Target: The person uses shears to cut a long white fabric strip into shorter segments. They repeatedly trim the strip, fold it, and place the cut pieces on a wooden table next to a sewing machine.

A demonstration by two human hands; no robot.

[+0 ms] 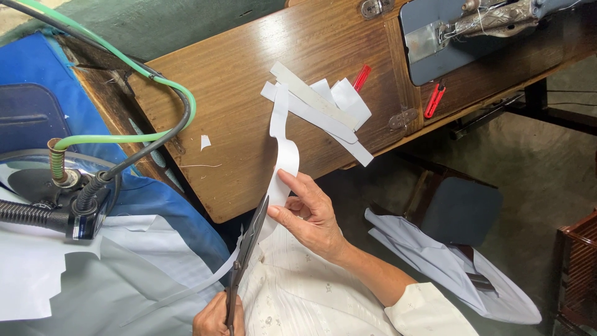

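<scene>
Holding a curved white strip between thumb and fingers, the right hand keeps it taut above the lap, at the near edge of the wooden table. Low in view, the left hand is closed around dark scissors, whose blades apparently meet the strip's lower end.
</scene>
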